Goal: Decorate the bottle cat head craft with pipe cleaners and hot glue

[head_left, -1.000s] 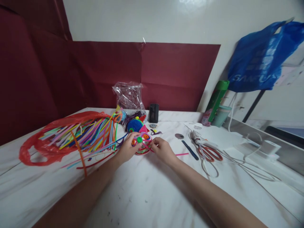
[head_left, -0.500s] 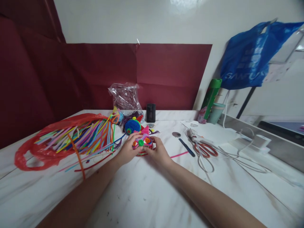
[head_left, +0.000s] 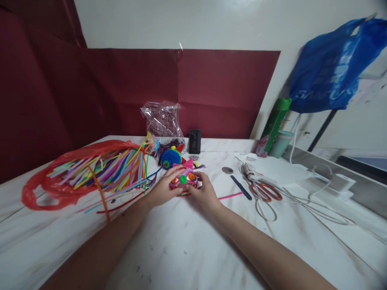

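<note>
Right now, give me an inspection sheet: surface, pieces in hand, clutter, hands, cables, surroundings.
Surface: white marbled table, small dark specks.
Piece in hand: pink craft figure with a green disc and an orange disc.
Hands: left hand and right hand hold the figure from opposite sides.
Clutter: red bag of coloured strips, blue craft piece, orange-handled scissors, pink strip.
Cables: white cables, loose loops by the scissors; contact unclear.
Surroundings: maroon sheet behind, blue bag hanging right.

The craft piece (head_left: 187,182) between the left hand (head_left: 164,189) and right hand (head_left: 207,194) is pink and red, with green and orange round spots (head_left: 183,179). Beyond them is a blue ball (head_left: 171,158); left of them, multicoloured strips (head_left: 105,169) in a red bag (head_left: 99,147); beneath, a white tabletop (head_left: 175,237), grey-veined.
</note>
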`<control>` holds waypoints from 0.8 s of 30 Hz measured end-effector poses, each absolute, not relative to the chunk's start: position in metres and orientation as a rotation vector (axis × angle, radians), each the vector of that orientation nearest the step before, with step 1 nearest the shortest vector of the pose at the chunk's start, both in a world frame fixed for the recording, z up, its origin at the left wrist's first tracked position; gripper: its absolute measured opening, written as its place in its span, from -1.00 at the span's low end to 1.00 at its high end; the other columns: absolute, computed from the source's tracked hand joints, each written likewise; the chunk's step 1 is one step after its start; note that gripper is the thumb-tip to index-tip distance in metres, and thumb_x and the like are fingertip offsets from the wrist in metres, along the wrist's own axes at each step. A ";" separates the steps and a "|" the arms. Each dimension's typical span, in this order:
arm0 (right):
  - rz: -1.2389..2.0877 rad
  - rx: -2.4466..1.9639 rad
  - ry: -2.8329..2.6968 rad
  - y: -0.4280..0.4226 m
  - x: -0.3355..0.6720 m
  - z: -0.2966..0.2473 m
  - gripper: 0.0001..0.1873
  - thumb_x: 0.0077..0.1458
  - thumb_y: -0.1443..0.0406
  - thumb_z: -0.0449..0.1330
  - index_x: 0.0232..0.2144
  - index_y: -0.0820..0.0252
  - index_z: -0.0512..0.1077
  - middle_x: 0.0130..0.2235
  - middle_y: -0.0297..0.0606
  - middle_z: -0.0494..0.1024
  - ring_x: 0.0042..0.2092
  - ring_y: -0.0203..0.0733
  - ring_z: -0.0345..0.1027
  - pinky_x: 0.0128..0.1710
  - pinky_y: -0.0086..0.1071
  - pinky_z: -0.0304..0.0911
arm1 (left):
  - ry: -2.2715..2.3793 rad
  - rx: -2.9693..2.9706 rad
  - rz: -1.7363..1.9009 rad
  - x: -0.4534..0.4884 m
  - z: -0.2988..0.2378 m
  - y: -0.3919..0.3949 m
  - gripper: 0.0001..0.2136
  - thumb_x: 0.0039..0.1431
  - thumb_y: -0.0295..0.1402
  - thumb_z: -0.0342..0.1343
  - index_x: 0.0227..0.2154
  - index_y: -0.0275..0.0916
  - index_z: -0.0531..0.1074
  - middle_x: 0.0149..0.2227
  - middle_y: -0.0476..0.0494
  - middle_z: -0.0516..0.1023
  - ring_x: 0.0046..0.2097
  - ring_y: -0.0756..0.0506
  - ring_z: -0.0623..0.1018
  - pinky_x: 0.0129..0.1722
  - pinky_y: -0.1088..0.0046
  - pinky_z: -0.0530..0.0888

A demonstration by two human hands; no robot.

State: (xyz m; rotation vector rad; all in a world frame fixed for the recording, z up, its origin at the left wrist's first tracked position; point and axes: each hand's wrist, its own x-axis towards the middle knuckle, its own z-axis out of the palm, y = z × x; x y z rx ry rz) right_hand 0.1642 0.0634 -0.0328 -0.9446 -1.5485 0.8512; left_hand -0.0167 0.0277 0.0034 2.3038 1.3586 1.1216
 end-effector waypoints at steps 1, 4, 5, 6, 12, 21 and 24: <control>0.849 -0.943 -1.553 0.063 0.164 -0.033 -0.50 -0.16 0.21 0.32 -0.11 0.17 0.35 -0.05 -0.12 0.45 -0.02 -0.01 0.33 -0.14 -0.17 0.33 | 1.363 2.306 1.117 -0.017 0.004 0.028 -0.45 0.10 -0.35 0.16 0.19 -0.10 0.29 0.29 -0.19 0.22 0.31 -0.25 0.22 0.26 0.19 0.24; 0.812 -0.941 -1.565 0.060 0.164 -0.033 -0.48 -0.14 0.19 0.32 -0.08 0.17 0.35 -0.04 -0.10 0.44 0.01 0.02 0.31 -0.11 -0.13 0.32 | 1.365 2.318 1.099 -0.019 0.005 0.028 -0.43 0.07 -0.38 0.16 0.20 -0.09 0.27 0.29 -0.18 0.22 0.31 -0.25 0.23 0.27 0.17 0.22; 0.799 -0.940 -1.568 0.059 0.164 -0.033 -0.47 -0.13 0.19 0.32 -0.07 0.16 0.35 -0.03 -0.10 0.44 0.01 0.02 0.30 -0.11 -0.12 0.32 | 1.365 2.320 1.095 -0.020 0.005 0.028 -0.42 0.07 -0.39 0.16 0.20 -0.09 0.27 0.29 -0.18 0.22 0.31 -0.25 0.23 0.27 0.17 0.22; 0.788 -0.939 -1.569 0.059 0.164 -0.033 -0.47 -0.13 0.19 0.33 -0.07 0.16 0.36 -0.03 -0.10 0.45 0.01 0.03 0.31 -0.11 -0.12 0.32 | 1.364 2.322 1.090 -0.020 0.005 0.028 -0.42 0.07 -0.39 0.16 0.20 -0.09 0.27 0.29 -0.18 0.22 0.31 -0.25 0.22 0.28 0.17 0.21; 0.808 -0.927 -1.555 0.062 0.165 -0.036 -0.48 -0.13 0.18 0.34 -0.08 0.13 0.37 -0.04 -0.13 0.47 -0.02 0.00 0.34 -0.12 -0.16 0.33 | 1.351 2.293 1.095 -0.021 0.002 0.031 -0.42 0.08 -0.36 0.15 0.21 -0.08 0.25 0.31 -0.15 0.18 0.33 -0.23 0.18 0.29 0.21 0.19; 0.842 -0.937 -1.569 0.061 0.165 -0.035 -0.46 -0.09 0.12 0.30 -0.05 0.17 0.34 -0.01 -0.07 0.44 -0.01 0.01 0.31 -0.11 -0.14 0.33 | 1.322 2.226 1.108 -0.018 0.005 0.031 -0.45 0.11 -0.35 0.13 0.20 -0.12 0.27 0.31 -0.17 0.18 0.34 -0.22 0.15 0.30 0.22 0.16; 0.837 -0.937 -1.565 0.062 0.165 -0.037 -0.46 -0.09 0.12 0.31 -0.05 0.17 0.34 -0.02 -0.08 0.45 -0.02 0.00 0.33 -0.13 -0.15 0.34 | 1.310 2.204 1.148 -0.016 0.004 0.030 -0.50 0.13 -0.33 0.12 0.17 -0.13 0.29 0.29 -0.18 0.20 0.33 -0.20 0.16 0.30 0.23 0.16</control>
